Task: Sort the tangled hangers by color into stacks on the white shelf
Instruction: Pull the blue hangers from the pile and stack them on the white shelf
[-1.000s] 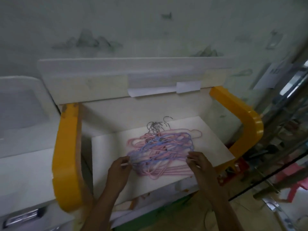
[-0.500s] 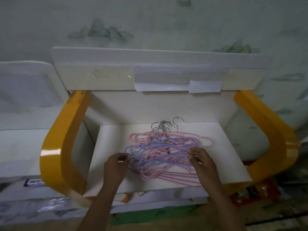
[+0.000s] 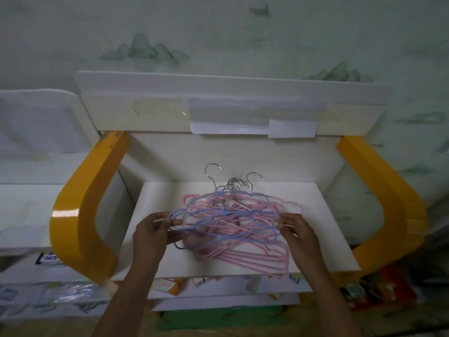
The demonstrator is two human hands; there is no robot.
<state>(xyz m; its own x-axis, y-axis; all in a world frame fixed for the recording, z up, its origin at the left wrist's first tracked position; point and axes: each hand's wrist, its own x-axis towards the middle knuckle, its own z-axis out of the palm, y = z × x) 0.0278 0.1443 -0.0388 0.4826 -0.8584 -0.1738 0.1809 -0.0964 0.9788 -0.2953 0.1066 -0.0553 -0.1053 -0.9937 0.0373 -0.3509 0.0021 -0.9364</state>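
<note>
1. Lifting from both ends in the head view, the left hand (image 3: 151, 231) pinches one tip of a thin blue plastic hanger (image 3: 218, 215) and the right hand (image 3: 297, 229) the other; both hands grip it, well apart
2. The tangled pile of pink and blue hangers (image 3: 243, 239) lies mid-way on the white shelf (image 3: 328, 244)
3. Risk, as I judge it: the steel hooks (image 3: 234, 183) interlock, so pulling could drag pink ones off the front edge
4. Count: two hands, one shelf, two yellow side arms (image 3: 82, 210); blue hangers perhaps three, pink more, too tangled to count
</note>
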